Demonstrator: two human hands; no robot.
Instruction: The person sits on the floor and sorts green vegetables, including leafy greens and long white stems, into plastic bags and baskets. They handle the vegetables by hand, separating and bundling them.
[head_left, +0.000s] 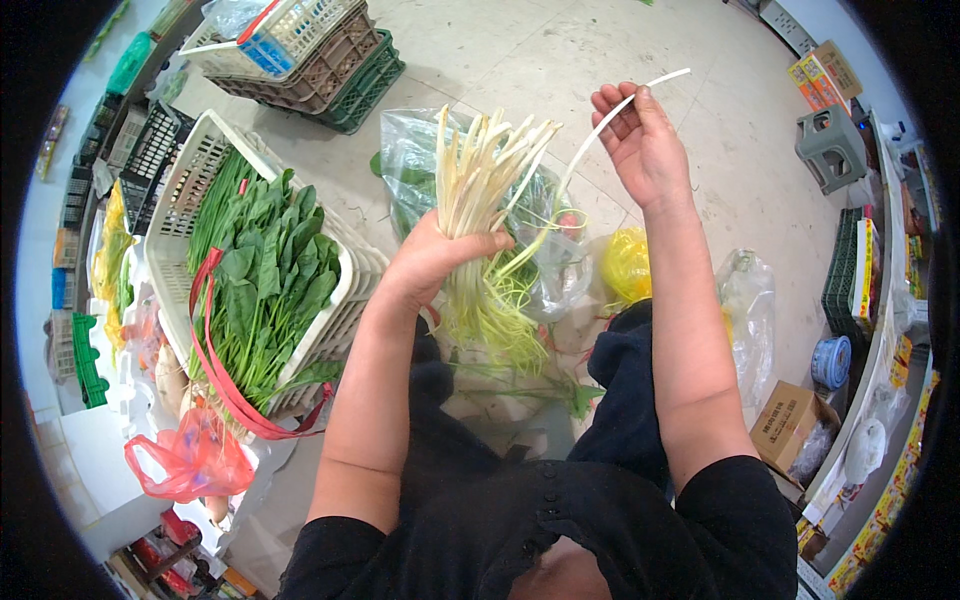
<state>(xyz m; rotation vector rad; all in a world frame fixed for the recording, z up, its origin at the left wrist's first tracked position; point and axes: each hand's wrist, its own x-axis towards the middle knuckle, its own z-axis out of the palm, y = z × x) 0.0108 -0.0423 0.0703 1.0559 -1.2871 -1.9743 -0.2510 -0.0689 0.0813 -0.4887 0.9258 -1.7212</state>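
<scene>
A thick bundle of pale leafy stalks, white at the upper ends and yellow-green below, like blanched chives (476, 187), is gripped around its middle by my left hand (442, 259). Up and to the right, my right hand (641, 142) pinches one long white stalk (592, 139) between thumb and fingertips. That stalk curves down to yellow-green leaves beside the bundle's right side. Behind the bundle, a clear plastic bag (405, 139) with green leaves inside lies on the floor. Loose green leaves (581, 397) are on the floor below the bundle.
At left a white plastic crate (169, 255) holds leafy greens (262, 277) and a red strap (206, 330). Stacked crates (330, 67) stand at the upper left. A yellow bag (628, 262) lies near my right forearm. A grey stool (829, 146) and a cardboard box (787, 424) are at right.
</scene>
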